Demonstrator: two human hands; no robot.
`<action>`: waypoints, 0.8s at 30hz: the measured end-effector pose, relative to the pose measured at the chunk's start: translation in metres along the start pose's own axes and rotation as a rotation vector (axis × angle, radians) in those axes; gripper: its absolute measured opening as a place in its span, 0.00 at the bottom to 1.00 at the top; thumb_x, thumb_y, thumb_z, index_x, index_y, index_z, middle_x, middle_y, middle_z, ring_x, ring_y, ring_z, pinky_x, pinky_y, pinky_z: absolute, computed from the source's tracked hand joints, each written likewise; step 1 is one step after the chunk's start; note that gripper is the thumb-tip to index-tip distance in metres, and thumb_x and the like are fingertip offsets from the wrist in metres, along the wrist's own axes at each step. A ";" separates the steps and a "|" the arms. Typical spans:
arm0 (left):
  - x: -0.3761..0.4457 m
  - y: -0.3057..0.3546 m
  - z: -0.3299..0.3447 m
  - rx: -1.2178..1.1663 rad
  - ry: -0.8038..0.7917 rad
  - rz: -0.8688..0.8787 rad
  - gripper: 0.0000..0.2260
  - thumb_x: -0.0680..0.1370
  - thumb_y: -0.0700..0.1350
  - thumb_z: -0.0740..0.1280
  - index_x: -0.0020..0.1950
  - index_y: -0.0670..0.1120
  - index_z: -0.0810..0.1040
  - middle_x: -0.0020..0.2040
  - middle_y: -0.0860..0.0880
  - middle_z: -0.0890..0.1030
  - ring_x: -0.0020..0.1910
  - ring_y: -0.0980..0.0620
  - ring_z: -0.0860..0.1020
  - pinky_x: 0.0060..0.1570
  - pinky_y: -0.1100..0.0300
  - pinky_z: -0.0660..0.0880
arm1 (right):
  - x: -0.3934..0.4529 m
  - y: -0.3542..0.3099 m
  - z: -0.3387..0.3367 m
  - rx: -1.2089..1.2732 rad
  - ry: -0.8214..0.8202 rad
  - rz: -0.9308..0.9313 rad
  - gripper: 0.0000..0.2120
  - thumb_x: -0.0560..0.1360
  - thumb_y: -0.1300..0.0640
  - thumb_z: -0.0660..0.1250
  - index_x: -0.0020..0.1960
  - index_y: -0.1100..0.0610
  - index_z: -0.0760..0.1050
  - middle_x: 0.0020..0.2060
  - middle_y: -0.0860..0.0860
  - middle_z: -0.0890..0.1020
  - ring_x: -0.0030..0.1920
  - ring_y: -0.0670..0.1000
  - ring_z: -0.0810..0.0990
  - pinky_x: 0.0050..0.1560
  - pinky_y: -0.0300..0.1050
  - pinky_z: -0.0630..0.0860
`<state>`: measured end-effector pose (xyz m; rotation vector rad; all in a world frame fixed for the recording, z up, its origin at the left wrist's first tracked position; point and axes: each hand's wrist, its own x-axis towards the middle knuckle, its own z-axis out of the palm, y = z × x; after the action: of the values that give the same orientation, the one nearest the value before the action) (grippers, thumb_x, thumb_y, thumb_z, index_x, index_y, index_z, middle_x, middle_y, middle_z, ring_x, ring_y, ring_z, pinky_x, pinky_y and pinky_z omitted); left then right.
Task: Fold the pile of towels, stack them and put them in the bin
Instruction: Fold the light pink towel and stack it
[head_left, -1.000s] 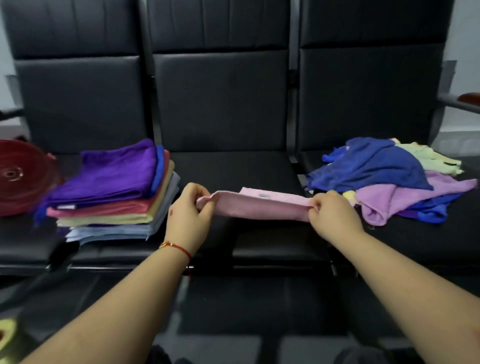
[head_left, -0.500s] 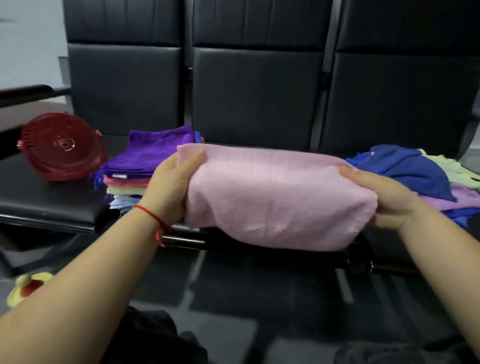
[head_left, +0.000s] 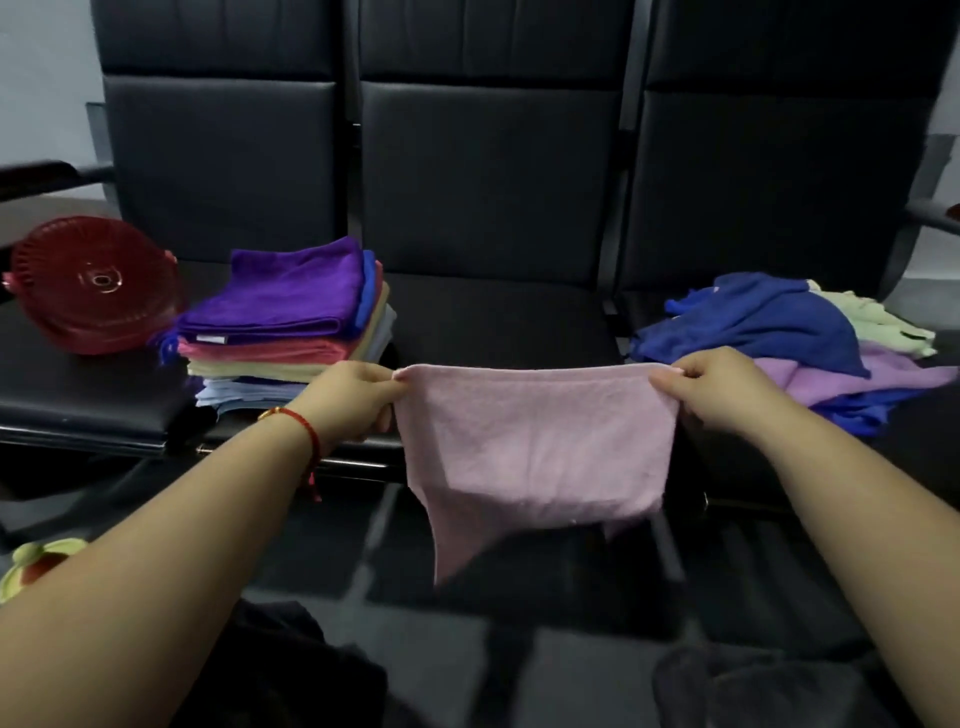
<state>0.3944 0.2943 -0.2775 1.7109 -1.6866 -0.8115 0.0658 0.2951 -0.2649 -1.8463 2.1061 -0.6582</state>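
Left hand (head_left: 345, 400) and right hand (head_left: 714, 389) each pinch a top corner of the pink towel (head_left: 535, 441), hanging right of the stack (head_left: 285, 322); keep corners level; fold edges flush.

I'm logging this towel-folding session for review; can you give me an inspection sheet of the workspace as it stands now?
Surface: black bench seats, three in a row.
Job's things: pink towel held up, hanging in front of the middle seat; folded stack on the left seat, purple on top; unfolded pile on the right seat; red bin tipped on its side, left of the stack.
Clutter: yellow object on the floor, lower left.
Grips: left hand and right hand each pinch a top corner of the pink towel.
Cables: nothing seen.
Surroundings: pale wall behind, dark floor.
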 end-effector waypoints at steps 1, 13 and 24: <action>0.001 0.003 0.005 -0.199 -0.014 -0.057 0.15 0.81 0.43 0.60 0.34 0.44 0.74 0.21 0.52 0.72 0.18 0.57 0.66 0.20 0.67 0.64 | 0.003 0.000 0.003 0.141 0.004 0.052 0.18 0.78 0.52 0.64 0.32 0.61 0.72 0.24 0.54 0.74 0.24 0.50 0.71 0.28 0.41 0.67; 0.042 0.019 0.046 -1.121 0.001 -0.245 0.11 0.83 0.42 0.52 0.48 0.48 0.73 0.45 0.49 0.75 0.43 0.52 0.74 0.46 0.57 0.70 | 0.036 -0.016 0.036 1.334 -0.287 0.567 0.16 0.81 0.53 0.59 0.65 0.60 0.69 0.53 0.61 0.79 0.50 0.60 0.82 0.43 0.52 0.81; 0.075 0.010 0.054 -1.252 0.225 -0.287 0.19 0.79 0.56 0.58 0.57 0.44 0.80 0.51 0.48 0.73 0.48 0.48 0.74 0.55 0.54 0.73 | 0.071 -0.017 0.064 1.556 -0.209 0.395 0.11 0.78 0.52 0.64 0.56 0.58 0.75 0.58 0.55 0.76 0.53 0.55 0.80 0.58 0.51 0.74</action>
<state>0.3473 0.2195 -0.3054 1.0390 -0.4781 -1.3353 0.1002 0.2131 -0.3045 -0.5474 1.0091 -1.3190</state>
